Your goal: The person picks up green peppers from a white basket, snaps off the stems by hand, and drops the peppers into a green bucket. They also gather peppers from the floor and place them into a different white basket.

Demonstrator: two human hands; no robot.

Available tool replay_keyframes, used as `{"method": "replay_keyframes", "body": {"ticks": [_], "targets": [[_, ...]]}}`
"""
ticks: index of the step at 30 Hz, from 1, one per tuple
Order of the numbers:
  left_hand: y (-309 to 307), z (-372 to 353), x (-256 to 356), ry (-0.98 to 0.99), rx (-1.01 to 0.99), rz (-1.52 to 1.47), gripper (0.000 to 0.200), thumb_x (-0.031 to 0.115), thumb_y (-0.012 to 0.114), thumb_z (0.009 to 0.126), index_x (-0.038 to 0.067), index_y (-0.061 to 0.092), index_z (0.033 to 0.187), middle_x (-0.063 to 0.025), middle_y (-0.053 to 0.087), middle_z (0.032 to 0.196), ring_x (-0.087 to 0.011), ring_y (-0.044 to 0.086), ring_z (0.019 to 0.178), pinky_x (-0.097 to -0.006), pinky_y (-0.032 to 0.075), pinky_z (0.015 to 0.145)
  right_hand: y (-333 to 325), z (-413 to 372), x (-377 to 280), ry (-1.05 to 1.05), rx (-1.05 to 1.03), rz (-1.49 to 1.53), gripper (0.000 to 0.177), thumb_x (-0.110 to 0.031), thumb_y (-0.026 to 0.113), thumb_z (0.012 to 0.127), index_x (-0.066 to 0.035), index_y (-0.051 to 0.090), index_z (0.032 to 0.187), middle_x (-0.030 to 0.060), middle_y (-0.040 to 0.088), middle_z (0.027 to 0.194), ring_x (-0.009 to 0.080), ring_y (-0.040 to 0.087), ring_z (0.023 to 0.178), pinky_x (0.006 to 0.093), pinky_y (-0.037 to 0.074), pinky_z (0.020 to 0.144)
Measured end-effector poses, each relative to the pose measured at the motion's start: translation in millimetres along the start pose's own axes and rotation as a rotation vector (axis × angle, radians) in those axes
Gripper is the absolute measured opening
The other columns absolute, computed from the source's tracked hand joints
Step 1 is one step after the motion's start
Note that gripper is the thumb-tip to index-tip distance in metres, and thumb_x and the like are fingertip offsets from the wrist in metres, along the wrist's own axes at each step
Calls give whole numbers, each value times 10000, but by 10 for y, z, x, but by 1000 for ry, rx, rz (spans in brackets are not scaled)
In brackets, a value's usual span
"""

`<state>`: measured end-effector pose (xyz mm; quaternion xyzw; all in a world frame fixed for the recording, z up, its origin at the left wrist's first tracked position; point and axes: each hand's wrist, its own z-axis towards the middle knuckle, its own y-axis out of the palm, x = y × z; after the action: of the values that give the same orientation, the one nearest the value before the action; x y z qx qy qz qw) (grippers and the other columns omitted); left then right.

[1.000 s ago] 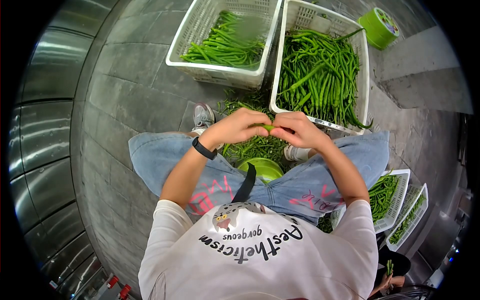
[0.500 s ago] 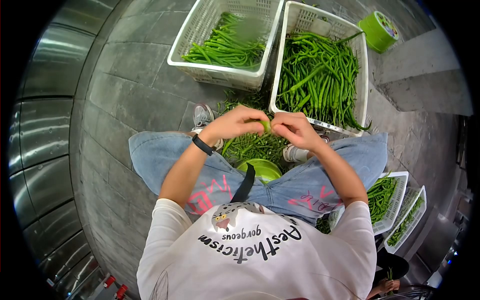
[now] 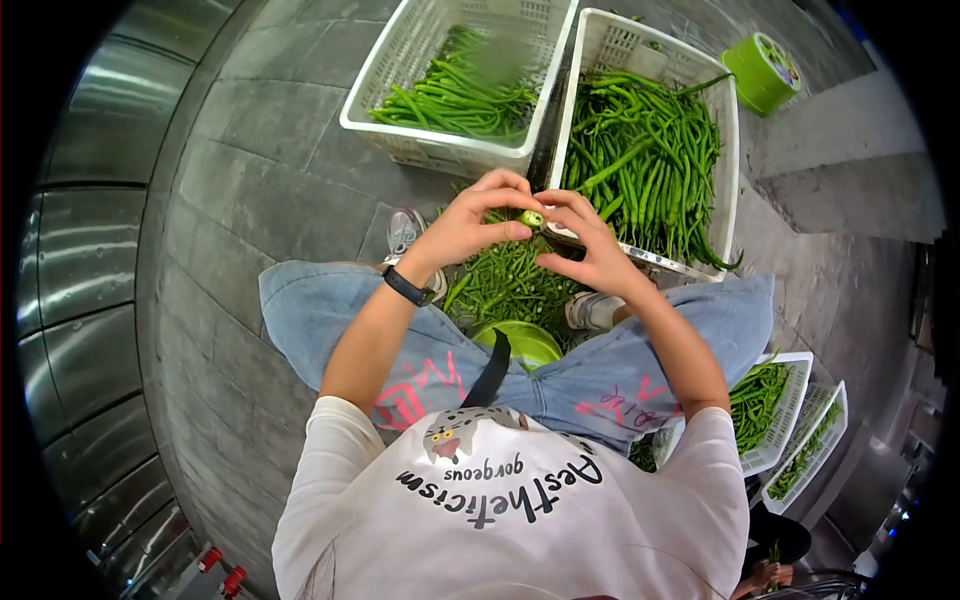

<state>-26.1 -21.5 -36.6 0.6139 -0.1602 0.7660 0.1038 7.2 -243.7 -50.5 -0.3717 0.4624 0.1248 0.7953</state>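
Note:
My left hand (image 3: 483,220) pinches a short green chili pepper (image 3: 532,218) between thumb and fingers. The pepper's broken end faces me and shows a pale inside; the rest of it is hidden by the fingers. My right hand (image 3: 590,240) is beside it, its fingertips close to or touching the pepper. The right thumb stands well away from those fingers, with nothing gripped between them. Beneath both hands, a heap of green stems and scraps (image 3: 510,280) covers the floor between my shoes.
A white crate (image 3: 430,150) of long green peppers is ahead, with a fuller white crate (image 3: 735,170) on its right. A green bucket (image 3: 760,75) stands beyond. Smaller white baskets (image 3: 795,420) are at lower right, near another person's hand (image 3: 768,575). A green stool (image 3: 520,340) shows beneath me.
Both hands have moved slightly forward. The right thumb has parted from its fingers, and the pepper's pale broken end now shows in my left hand.

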Motion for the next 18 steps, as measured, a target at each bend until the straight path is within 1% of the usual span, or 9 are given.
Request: {"method": "replay_keyframes", "body": {"ticks": [1, 5, 6, 8, 10, 13, 14, 16, 18], "targets": [[12, -3, 4, -97, 31, -87, 257, 114, 671, 834, 34, 612, 1072, -44, 559, 1057, -121, 532, 973, -275, 447, 829, 14, -9, -23, 122, -44, 187, 512, -216, 741, 753, -76, 509, 1187, 98, 474, 1266, 231, 451, 1151, 344, 439, 876], [44, 17, -32, -350, 159, -300, 272, 70, 676, 821, 38, 593, 1078, -21, 586, 1017, -109, 557, 911, -263, 456, 812, 141, -28, 28, 458, -29, 746, 313, -164, 598, 908, -35, 499, 1175, 40, 644, 923, 105, 601, 827, 254, 473, 740], [28, 19, -84, -383, 191, -319, 277, 63, 676, 820, 39, 587, 1080, -17, 592, 1009, -106, 562, 894, -260, 458, 808, 132, -11, 39, 487, -27, 776, 256, -149, 571, 923, -43, 509, 1148, 36, 644, 907, 111, 616, 854, 245, 467, 756], [-63, 3, -153, -388, 282, -70, 307, 101, 688, 814, 41, 571, 1091, -48, 603, 1023, -122, 575, 895, -264, 466, 790, 120, 40, 82, 665, -27, 778, 225, -165, 579, 919, -47, 530, 1104, 26, 648, 869, 92, 613, 825, 224, 452, 715], [-167, -14, -107, -460, 352, 202, 320, 131, 691, 814, 47, 570, 1098, -59, 607, 1035, -126, 577, 901, -268, 468, 780, 94, 197, 231, 627, -34, 602, 191, -161, 605, 894, -32, 549, 1024, 34, 646, 832, 100, 626, 771, 233, 467, 661], [-266, -62, -78, -334, 247, 598, 336, 201, 675, 810, 62, 561, 1094, -84, 596, 986, -201, 581, 887, -345, 476, 770, -27, 719, 502, 438, 65, 269, 223, -192, 635, 862, -14, 583, 986, 23, 646, 783, 77, 616, 736, 223, 458, 618], [-262, -90, -61, -297, 196, 730, 335, 212, 670, 810, 64, 560, 1089, -88, 592, 974, -221, 581, 891, -363, 475, 771, -111, 1022, 443, 365, 135, 45, 289, -235, 639, 852, -5, 602, 1023, 62, 659, 822, 133, 623, 727, 277, 482, 653], [-188, -181, -18, -300, 116, 988, 331, 304, 644, 818, 83, 570, 1053, -73, 586, 968, -289, 567, 939, -428, 446, 753, -286, 1616, 579, -63, 350, -483, 454, -312, 611, 856, -3, 552, 1182, 207, 603, 1053, 339, 566, 974, 413, 447, 866], [-158, -281, -5, -355, -39, 1176, 353, 325, 644, 814, 98, 569, 1072, -75, 573, 981, -289, 558, 956, -446, 440, 757, -530, 1999, 648, 53, 398, -562, 477, -317, 624, 836, 11, 548, 1173, 221, 578, 1123, 348, 566, 1014, 404, 448, 885]]}}
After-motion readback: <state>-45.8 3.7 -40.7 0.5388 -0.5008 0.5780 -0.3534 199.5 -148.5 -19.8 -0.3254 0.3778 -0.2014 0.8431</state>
